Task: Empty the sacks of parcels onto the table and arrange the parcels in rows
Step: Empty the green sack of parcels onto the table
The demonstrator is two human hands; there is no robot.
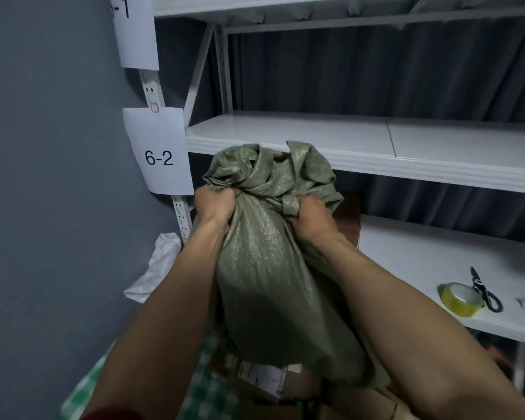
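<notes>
Nearest you, your two bare forearms reach forward and up, and a strip of green-and-white checked cloth [206, 386] shows beneath them. Between the arms, low down, brown cardboard parcels [288, 392] lie under the mouth of the sack, one with a white printed label facing up. You hold the olive-green woven sack [267, 268] upside down over them. Your left hand [214, 204] grips a bunch of the sack's fabric near its raised end, fingers curled tight into the weave. Your right hand [308, 216] clenches the fabric on the other side at about the same height. The loose end of the sack stands crumpled above both fists.

To the left, a crumpled white plastic bag [158, 268] lies by the upright post. On the lower white shelf [406, 262] to the right, a roll of yellow tape [459, 298] sits touching black-handled scissors [484, 291]. Farther back, a paper label reading "6-2" [159, 151] hangs on the post, beside the middle shelf [376, 137].
</notes>
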